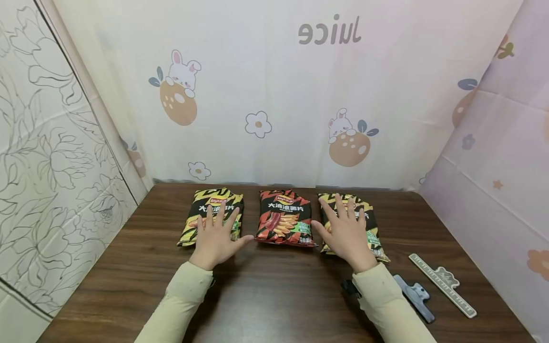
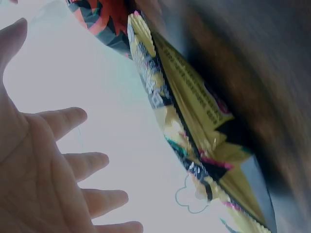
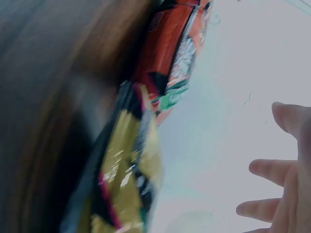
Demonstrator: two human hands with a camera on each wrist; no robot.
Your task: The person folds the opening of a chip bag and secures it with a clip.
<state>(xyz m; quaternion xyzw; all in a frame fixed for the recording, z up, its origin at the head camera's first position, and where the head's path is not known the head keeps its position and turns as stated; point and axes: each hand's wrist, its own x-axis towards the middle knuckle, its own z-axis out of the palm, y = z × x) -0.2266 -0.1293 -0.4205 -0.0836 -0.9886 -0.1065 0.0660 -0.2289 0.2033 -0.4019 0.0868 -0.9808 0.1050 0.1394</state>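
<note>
Two hands over three chip bags, seen from the person's own side. The left hand hangs over the near part of the left yellow chip bag, whose top end extends past the fingertips; the left wrist view shows a gap between palm and bag. The right hand hangs likewise over the right yellow chip bag, which shows beyond its fingers and out past its little-finger side; the right wrist view again shows hand and bag apart. The red chip bag lies between the two hands, just beside both thumbs.

The tabletop ends a little beyond the fingertips, where it meets a printed curtain. Dark wood runs between the forearms and outward from the left hand to the left edge. To the right of the right wrist lie a gray clip, close to the sleeve, and, farther out, a white clip.

Both hands are held with fingers straight and fanned, thumbs pointing inward, backs upward. The forearms, in pale sleeves, slant inward from the near side.
</note>
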